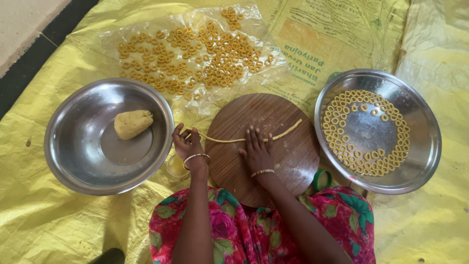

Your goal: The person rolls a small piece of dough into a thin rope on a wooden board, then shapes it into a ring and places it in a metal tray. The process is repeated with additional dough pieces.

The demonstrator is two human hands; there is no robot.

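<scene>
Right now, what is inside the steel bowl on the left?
Inside the steel bowl lies one lump of yellow dough, resting near the flat bottom. The rest shows bare metal. What lies beneath the lump is covered.

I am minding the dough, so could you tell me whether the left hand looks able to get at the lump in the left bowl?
Probably yes. The left hand sits beside the bowl rim, and the lump lies uncovered just past it.

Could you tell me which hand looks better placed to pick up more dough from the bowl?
Probably the left hand: it pinches the dough rope beside the bowl holding the dough lump.
</scene>
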